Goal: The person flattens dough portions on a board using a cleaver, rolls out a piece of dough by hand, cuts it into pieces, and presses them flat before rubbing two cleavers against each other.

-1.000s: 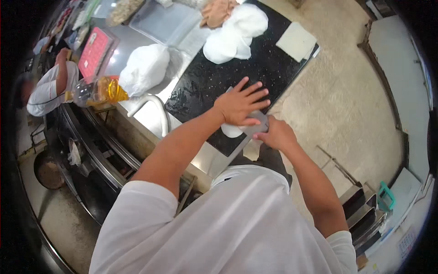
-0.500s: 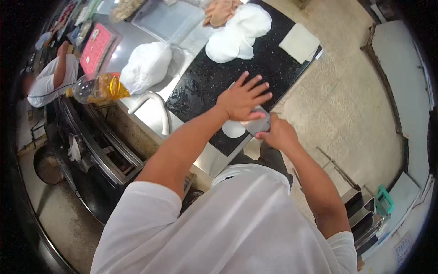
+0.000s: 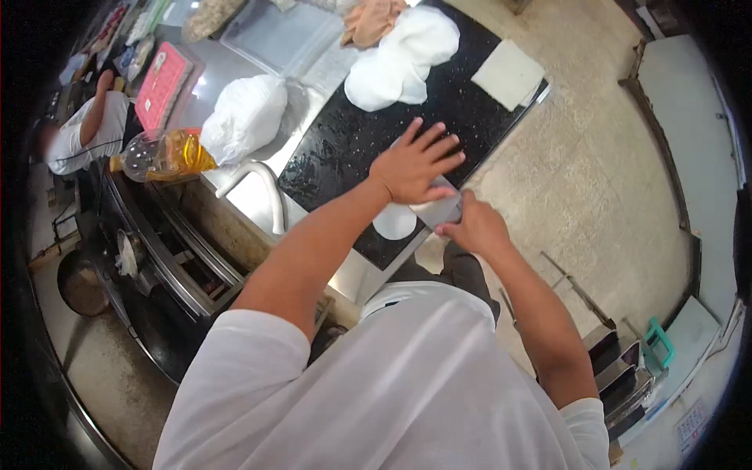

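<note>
My left hand (image 3: 415, 171) lies flat with fingers spread on the broad blade of a cleaver (image 3: 442, 210), over the black board (image 3: 337, 149). At the handle end, my right hand (image 3: 479, 225) is wrapped round the cleaver; the handle itself is hidden in the fist. Beside the blade sits a thin, round white dough wrapper (image 3: 394, 223), near the board's front edge. What lies under the blade cannot be seen. Farther up the board are several overlapping white dough wrappers (image 3: 403, 61).
A folded white cloth (image 3: 509, 74) lies at the board's right corner, a tan cloth (image 3: 373, 22) at its far end. Left of the board are a white plastic bag (image 3: 247, 117), an oil bottle (image 3: 176, 153) and a curved white pipe (image 3: 270, 188). Another person (image 3: 94, 129) stands far left.
The whole view has shifted slightly, with the board and its contents a little farther left. Both hands keep their places on the cleaver.
</note>
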`<state>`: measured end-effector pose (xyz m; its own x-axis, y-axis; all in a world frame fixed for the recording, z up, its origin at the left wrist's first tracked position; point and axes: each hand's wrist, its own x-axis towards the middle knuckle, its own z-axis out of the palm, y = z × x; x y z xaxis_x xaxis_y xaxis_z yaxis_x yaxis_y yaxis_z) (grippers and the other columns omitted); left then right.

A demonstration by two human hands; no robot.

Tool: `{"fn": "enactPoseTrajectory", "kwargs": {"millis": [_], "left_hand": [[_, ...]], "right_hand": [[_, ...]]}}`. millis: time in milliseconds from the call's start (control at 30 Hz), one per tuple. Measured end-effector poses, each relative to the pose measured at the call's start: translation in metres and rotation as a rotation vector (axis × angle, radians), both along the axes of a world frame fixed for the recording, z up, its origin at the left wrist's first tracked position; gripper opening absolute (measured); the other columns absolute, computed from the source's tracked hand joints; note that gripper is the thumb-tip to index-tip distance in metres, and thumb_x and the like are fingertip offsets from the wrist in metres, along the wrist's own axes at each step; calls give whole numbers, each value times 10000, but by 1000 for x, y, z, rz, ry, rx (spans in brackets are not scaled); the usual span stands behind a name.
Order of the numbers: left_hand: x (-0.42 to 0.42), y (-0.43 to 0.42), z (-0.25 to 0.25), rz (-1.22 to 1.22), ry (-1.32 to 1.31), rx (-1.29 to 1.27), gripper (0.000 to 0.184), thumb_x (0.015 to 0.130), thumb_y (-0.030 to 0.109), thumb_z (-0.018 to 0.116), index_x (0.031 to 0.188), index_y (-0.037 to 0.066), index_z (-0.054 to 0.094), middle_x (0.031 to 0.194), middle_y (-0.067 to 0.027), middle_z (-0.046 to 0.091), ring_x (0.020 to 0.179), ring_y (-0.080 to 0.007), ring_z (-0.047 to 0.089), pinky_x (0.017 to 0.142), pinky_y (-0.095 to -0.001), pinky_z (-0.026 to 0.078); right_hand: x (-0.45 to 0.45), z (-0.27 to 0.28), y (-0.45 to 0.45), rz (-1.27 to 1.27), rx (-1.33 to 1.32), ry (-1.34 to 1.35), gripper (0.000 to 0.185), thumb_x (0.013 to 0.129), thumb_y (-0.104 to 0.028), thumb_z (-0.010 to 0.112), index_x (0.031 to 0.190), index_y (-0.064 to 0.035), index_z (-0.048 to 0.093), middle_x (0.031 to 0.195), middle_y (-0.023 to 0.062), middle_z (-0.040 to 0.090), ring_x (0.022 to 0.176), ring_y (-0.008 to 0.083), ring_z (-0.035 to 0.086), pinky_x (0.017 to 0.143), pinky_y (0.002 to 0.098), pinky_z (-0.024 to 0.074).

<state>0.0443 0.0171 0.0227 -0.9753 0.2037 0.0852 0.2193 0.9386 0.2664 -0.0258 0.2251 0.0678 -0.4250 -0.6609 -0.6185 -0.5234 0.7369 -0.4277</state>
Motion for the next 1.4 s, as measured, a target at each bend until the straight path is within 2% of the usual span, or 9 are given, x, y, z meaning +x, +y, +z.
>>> {"fn": "enactPoseTrajectory", "kwargs": {"millis": [267,400,533,667,800,933,1100,1267,1400], "left_hand": [[62,57,-7,-158,-113,79,693,905,670,521,1427,216,574,1552,-79,462,1519,-340,278,1222,-628,131],[26,51,-12,-71,-11,61,677,900,672,535,1398,218,599,1534,-81,486,1511,-338,288,1213,-640,126],[-11,9,-7,79,19,25,719,897,644,574,1462,202,537,1570,-104,437,1489,-361,325,1202,-651,149],[0,3,-8,82,49,72,745,898,657,558,1488,205,508,1578,-105,423,1497,-363,317,1210,-648,135],[58,69,-9,-123,-58,95,729,901,684,523,1468,226,529,1555,-89,456,1521,-339,282,1230,-630,89],[6,61,-11,-46,-25,65,715,896,679,541,1458,237,538,1549,-78,463,1501,-340,312,1218,-634,122],[-37,18,5,53,64,11,752,895,665,563,1504,232,483,1590,-124,395,1504,-369,292,1210,-631,162],[37,39,11,71,-23,36,771,882,683,559,1513,248,476,1607,-116,375,1528,-353,256,1223,-637,114],[33,40,-4,-28,-117,64,711,909,693,509,1461,246,543,1588,-90,415,1521,-352,275,1215,-642,132]], "right_hand": [[58,-23,71,-121,-85,-353,751,781,-425,827,1261,41,487,1033,283,702,993,445,694,816,520,553],[29,-5,54,-178,84,-245,734,776,-409,830,1253,36,493,994,269,712,971,444,698,806,516,556],[-32,-5,-4,21,-24,-37,720,775,-430,828,1222,29,499,981,281,707,954,440,700,788,517,556],[3,-25,22,-10,-250,-126,709,793,-449,809,1208,32,497,982,292,703,954,457,694,795,530,547],[45,-30,84,-53,-96,-349,713,800,-429,803,1227,45,485,962,298,700,927,468,693,782,544,541],[13,-8,66,-124,52,-177,740,781,-430,816,1247,39,483,953,281,710,914,463,698,775,536,547],[-37,2,18,-8,-75,-5,757,772,-434,822,1269,33,494,961,278,714,926,448,703,792,507,558],[50,-37,64,-134,-217,-351,682,792,-419,811,1218,32,530,978,283,712,935,458,700,821,529,544],[43,-20,44,-126,-59,-150,679,788,-426,815,1199,34,532,952,273,718,920,459,702,804,525,549]]}}
